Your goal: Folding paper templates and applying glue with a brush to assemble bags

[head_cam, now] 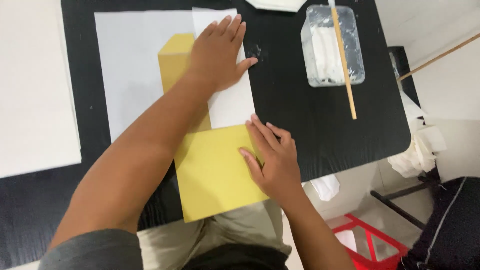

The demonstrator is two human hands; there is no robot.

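A long yellow paper sheet [215,170] lies on a black table [300,110], its near end hanging over the table's front edge. A narrow white paper strip [232,102] runs along its right side, over a pale grey sheet [130,70]. My left hand [217,50] presses flat on the far end of the white strip and the yellow sheet, fingers spread. My right hand [272,160] rests with fingertips on the yellow sheet's right edge, just below the strip's near end.
A clear plastic tub [332,47] with white paste and a wooden stick [344,65] stands at the back right. A large white sheet [35,85] covers the table's left. A red stool frame [370,240] and crumpled white paper [417,150] sit off the right edge.
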